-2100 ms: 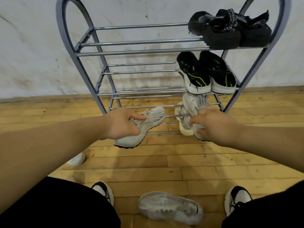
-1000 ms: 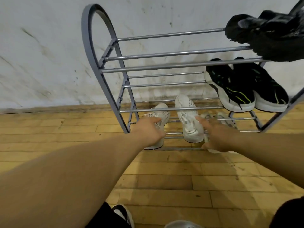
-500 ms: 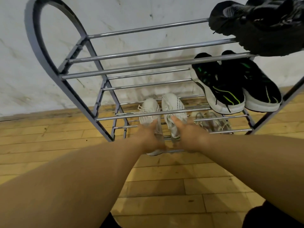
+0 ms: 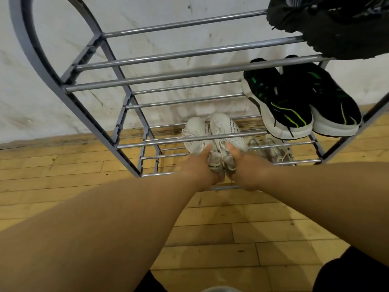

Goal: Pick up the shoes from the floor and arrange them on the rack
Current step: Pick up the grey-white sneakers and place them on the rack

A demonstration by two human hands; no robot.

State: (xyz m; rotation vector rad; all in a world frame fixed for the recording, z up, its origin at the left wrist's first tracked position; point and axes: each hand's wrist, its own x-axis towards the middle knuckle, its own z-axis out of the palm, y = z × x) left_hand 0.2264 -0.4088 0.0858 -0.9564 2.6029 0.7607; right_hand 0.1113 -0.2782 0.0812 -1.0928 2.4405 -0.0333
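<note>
Two white sneakers lie side by side on a low tier of the grey metal rack (image 4: 101, 127), toes toward the wall. My left hand (image 4: 200, 169) grips the heel of the left white sneaker (image 4: 194, 133). My right hand (image 4: 244, 167) grips the heel of the right white sneaker (image 4: 227, 129). Both heels are partly hidden by my fingers. Another pale pair (image 4: 271, 152) rests on the bottom tier to the right.
A black pair with green stripes (image 4: 299, 104) fills the right side of the middle tier. Black shoes (image 4: 336, 24) sit on the top tier at the right. The rack stands against a white wall on a wooden floor (image 4: 221, 234). A pale shoe (image 4: 216, 289) peeks in at the bottom edge.
The left-hand sneaker went from in front of the rack onto the low tier beside the other white one. Both hands came together at the two heels. My head moved closer.
</note>
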